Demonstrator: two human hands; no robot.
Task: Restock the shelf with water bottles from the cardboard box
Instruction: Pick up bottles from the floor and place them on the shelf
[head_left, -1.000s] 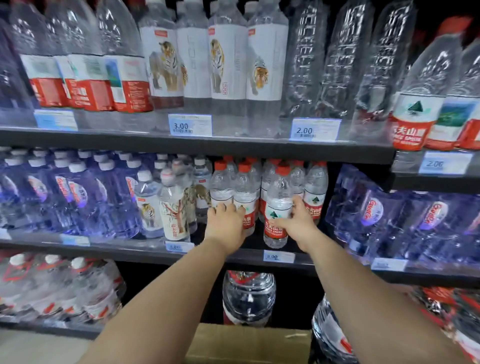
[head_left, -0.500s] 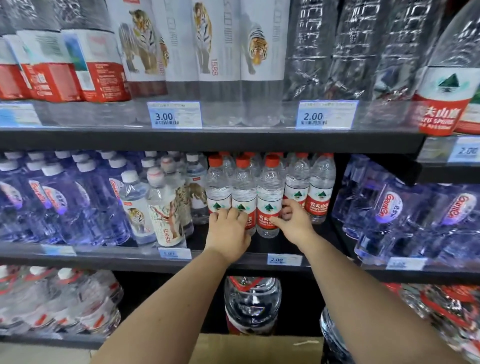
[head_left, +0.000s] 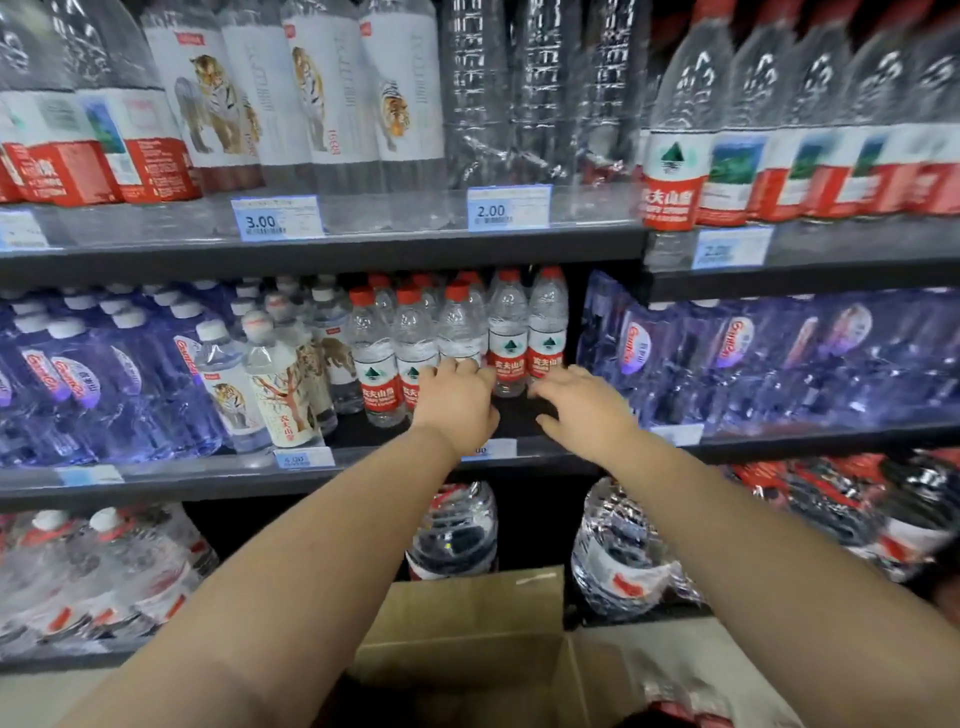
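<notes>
Five red-capped water bottles (head_left: 372, 364) front the middle shelf (head_left: 363, 470) row — more stand behind. Left hand (head_left: 457, 402) curls on the third bottle; right hand (head_left: 582, 408) is spread, gripping nothing. The cardboard box (head_left: 467, 639) sits below, tiger-label bottles (head_left: 283, 384) leftward.

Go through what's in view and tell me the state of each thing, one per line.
Left hand: fingers curled against a red-capped bottle, grip not clear.
Right hand: open, fingers spread, holding nothing.
Red-capped bottles: upright, capped, grouped on the middle shelf.
Middle shelf: bare patch in front of the right-hand bottles.
Cardboard box: open, flaps up, below the arms.
Tiger-label bottles: upright, capped.
</notes>
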